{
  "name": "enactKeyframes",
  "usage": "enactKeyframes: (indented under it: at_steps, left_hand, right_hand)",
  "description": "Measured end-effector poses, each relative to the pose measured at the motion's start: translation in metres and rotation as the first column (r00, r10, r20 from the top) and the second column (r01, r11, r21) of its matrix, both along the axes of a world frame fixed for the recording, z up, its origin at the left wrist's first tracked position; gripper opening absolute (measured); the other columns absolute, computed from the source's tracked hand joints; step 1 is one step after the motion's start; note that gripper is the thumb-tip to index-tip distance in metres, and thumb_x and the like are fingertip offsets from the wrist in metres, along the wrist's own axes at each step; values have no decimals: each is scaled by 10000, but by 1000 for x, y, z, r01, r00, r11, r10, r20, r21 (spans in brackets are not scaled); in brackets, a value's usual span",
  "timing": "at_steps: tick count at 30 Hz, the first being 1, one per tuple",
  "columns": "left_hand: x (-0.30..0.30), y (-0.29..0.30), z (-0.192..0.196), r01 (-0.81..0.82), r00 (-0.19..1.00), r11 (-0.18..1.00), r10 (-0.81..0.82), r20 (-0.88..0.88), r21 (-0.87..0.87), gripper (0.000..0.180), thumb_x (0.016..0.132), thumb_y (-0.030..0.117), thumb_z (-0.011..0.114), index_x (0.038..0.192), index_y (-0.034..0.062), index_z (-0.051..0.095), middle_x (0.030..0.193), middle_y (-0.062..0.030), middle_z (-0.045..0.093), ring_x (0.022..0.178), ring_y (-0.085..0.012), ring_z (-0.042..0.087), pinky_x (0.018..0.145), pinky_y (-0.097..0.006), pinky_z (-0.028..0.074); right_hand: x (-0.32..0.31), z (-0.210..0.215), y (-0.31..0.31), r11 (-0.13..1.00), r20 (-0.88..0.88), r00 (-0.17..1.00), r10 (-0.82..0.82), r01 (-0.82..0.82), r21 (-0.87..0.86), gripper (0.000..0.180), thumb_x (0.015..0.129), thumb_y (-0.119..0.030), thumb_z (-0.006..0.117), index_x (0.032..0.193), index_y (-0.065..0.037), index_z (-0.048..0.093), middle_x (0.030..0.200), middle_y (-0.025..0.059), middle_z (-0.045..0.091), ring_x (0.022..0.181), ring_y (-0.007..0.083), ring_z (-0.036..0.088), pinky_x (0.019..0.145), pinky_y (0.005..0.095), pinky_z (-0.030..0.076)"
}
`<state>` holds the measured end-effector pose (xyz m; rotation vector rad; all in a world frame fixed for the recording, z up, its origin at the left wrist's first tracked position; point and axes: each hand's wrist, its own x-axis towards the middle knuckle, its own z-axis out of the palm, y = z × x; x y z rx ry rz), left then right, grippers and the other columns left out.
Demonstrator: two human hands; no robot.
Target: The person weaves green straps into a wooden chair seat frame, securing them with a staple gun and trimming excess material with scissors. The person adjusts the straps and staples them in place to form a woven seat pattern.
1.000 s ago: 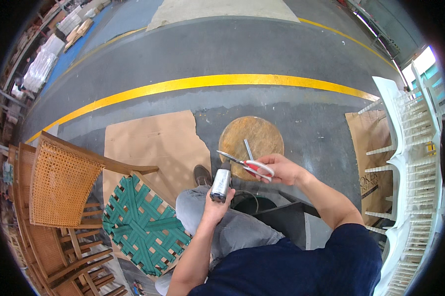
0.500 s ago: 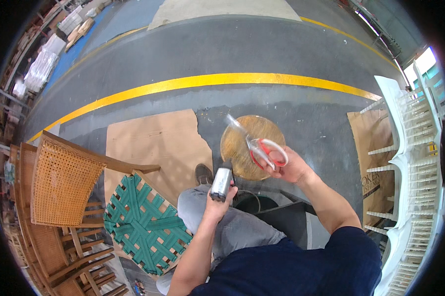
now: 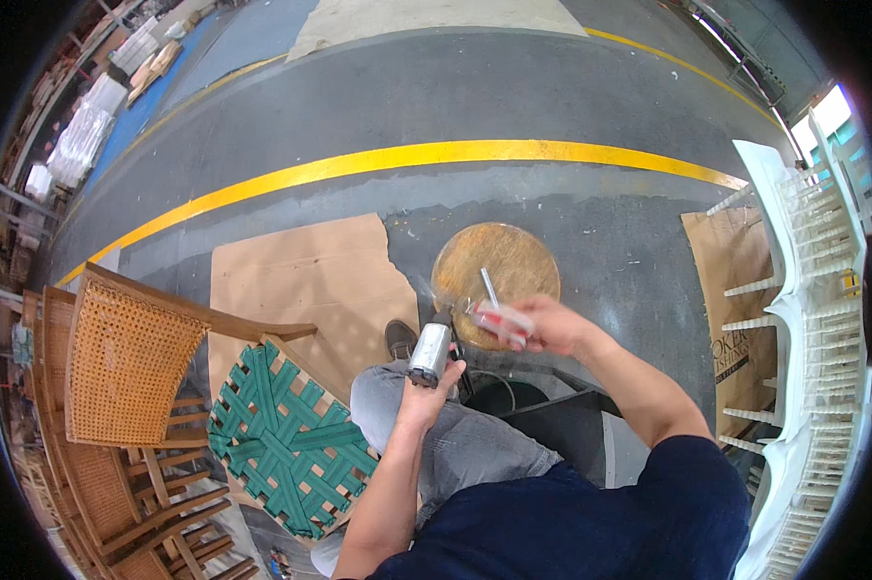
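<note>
My left hand (image 3: 437, 385) is closed around a power tool with a silver barrel and black ends (image 3: 430, 354), held above my knee; its exact kind does not show. In my right hand (image 3: 549, 326) is a pair of scissors with red and pale handles (image 3: 501, 323), smeared by motion. One blade points up over the round wooden stool top (image 3: 460, 259), and the other is blurred toward the tool's black front end. Whether the scissors touch the tool I cannot tell. To the left is a wooden chair with a seat of woven green webbing (image 3: 291, 440) and a cane back (image 3: 131, 362).
A cardboard sheet (image 3: 300, 256) lies on the grey floor beneath the chair. More wooden chairs (image 3: 88, 464) crowd the left edge. White slatted furniture parts (image 3: 791, 261) stand at the right beside brown cardboard (image 3: 730, 261). A dark bucket (image 3: 513, 391) sits by my leg.
My right hand has moved left and slightly down, bringing the scissors close to the tool's front end. The scissors have turned. My left hand and the tool have barely shifted.
</note>
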<state>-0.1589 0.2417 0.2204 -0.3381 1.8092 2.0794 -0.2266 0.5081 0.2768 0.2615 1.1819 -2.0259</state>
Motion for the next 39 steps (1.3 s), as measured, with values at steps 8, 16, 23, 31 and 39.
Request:
enactKeyframes:
  at_steps: [8, 16, 23, 31, 39]
  left_hand:
    - [-3, 0, -2, 1, 1000, 1000, -2, 18, 18, 306, 925, 31, 811, 1183, 65, 650, 1072, -13, 671, 901, -131, 647, 785, -310, 550]
    - [-6, 3, -2, -26, 999, 999, 26, 23, 38, 300, 920, 30, 810, 1171, 70, 651, 1017, -15, 663, 873, -132, 636, 786, -319, 539]
    - [-6, 1, -5, -91, 994, 993, 85, 68, 79, 360, 905, -4, 798, 1220, 56, 635, 942, -24, 647, 807, -146, 634, 755, -319, 523]
    - [-8, -2, -9, -374, 927, 899, 353, 129, 228, 303, 907, -7, 793, 1155, 59, 633, 941, -44, 653, 763, -165, 641, 723, -354, 548]
    - [-3, -5, 8, -455, 891, 813, 411, 195, 364, 517, 868, -108, 733, 1318, 54, 537, 1031, -70, 666, 911, -214, 660, 896, -392, 548]
  right_hand:
    - [-9, -5, 1, 1000, 42, 999, -28, 27, 16, 379, 987, -196, 721, 1304, 8, 686, 926, 98, 730, 702, 112, 670, 478, 218, 426]
    - [-11, -1, 3, 996, 21, 997, -72, 70, 56, 324, 1001, -218, 698, 1256, -19, 704, 945, 89, 740, 720, 122, 684, 460, 196, 408]
    - [-19, 2, 26, 937, -227, 909, -348, 342, -69, 322, 1046, -291, 691, 1206, -14, 723, 967, 89, 751, 746, 128, 690, 546, 241, 493]
    - [-10, -68, 42, 133, -517, 766, 382, 508, 851, 409, 953, -231, 691, 1321, -51, 689, 1115, 201, 693, 1025, 409, 683, 878, 493, 552]
    - [-2, -58, 19, -73, -519, 606, 603, 689, 721, 476, 920, -175, 719, 1366, -28, 636, 1281, 210, 623, 1187, 409, 618, 1003, 511, 530]
